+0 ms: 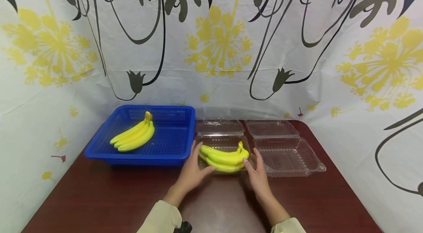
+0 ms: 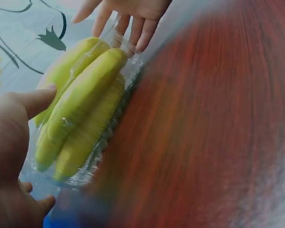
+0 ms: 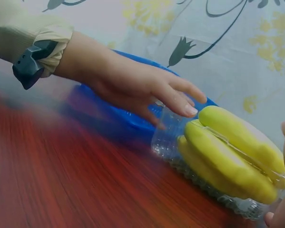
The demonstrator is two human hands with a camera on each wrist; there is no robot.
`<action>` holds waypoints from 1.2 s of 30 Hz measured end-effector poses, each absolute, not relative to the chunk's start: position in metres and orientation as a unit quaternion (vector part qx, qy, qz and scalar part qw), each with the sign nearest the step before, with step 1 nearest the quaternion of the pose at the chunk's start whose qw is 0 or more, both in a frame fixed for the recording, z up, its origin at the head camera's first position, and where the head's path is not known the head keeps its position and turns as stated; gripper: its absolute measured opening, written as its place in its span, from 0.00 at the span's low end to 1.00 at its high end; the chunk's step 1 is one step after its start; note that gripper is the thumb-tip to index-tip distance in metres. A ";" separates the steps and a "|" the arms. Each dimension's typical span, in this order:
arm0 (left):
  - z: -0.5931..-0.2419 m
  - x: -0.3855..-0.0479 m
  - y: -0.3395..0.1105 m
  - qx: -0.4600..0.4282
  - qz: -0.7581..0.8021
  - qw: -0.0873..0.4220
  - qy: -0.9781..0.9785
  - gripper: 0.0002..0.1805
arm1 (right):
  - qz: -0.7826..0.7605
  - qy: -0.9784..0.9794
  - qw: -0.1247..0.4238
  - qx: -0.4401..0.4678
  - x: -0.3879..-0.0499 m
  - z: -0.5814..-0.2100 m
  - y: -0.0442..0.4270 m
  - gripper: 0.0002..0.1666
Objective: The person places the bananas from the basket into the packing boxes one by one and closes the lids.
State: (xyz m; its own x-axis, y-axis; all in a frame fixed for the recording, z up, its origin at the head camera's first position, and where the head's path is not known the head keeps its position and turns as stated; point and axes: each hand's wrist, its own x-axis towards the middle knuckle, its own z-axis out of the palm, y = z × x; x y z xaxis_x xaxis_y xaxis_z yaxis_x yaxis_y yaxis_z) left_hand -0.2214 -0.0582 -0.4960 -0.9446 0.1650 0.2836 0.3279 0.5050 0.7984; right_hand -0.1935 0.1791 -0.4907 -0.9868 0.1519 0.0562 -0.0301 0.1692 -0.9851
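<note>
A bunch of yellow bananas (image 1: 225, 158) lies in the middle clear plastic clamshell container (image 1: 228, 140), its stem toward the right. My left hand (image 1: 192, 170) is at the container's left end, fingers extended along the side and thumb by the bananas; the left wrist view shows that thumb (image 2: 43, 99) over the fruit. At the opposite end is my right hand (image 1: 259, 178), its thumb at the banana ends in the head view. In the left wrist view the right hand's fingers (image 2: 144, 34) are spread and straight. The right wrist view shows the left hand (image 3: 142, 90) with extended fingers.
To the left stands a blue plastic basket (image 1: 140, 157) holding another banana bunch (image 1: 135, 136). A second clear clamshell container (image 1: 285, 156) lies open on the right. Both hinged lids lean back toward the patterned cloth (image 1: 218, 89). Everything rests on a dark red wooden table (image 1: 109, 196).
</note>
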 end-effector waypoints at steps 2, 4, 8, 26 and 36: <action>-0.499 -0.221 -0.059 -0.131 -0.510 0.072 -0.847 0.57 | 0.649 -0.757 0.074 -0.036 -0.192 -0.489 0.177 0.43; -0.503 -0.221 -0.060 -0.116 -0.544 0.055 -0.829 0.59 | 0.649 -0.756 0.077 -0.031 -0.192 -0.488 0.176 0.42; -0.510 -0.224 -0.064 -0.104 -0.605 0.026 -0.789 0.60 | 0.633 -0.770 0.080 -0.020 -0.195 -0.485 0.174 0.40; -0.518 -0.229 -0.078 -0.136 -0.672 -0.013 -0.728 0.57 | 0.657 -0.751 -0.033 -0.056 -0.275 -0.450 0.188 0.44; -0.519 -0.226 -0.079 -0.139 -0.654 -0.024 -0.743 0.58 | 0.714 -0.697 -0.044 -0.057 -0.290 -0.453 0.191 0.46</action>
State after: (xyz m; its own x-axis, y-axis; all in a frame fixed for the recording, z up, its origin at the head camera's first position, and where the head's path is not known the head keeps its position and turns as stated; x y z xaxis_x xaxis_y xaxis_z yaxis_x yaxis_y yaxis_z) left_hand -0.2263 -0.0788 -0.5186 -0.9601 0.2377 0.1472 0.1759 0.1046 0.9788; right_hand -0.2904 0.1908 -0.4533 -0.9896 0.0178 -0.1425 0.1420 -0.0256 -0.9895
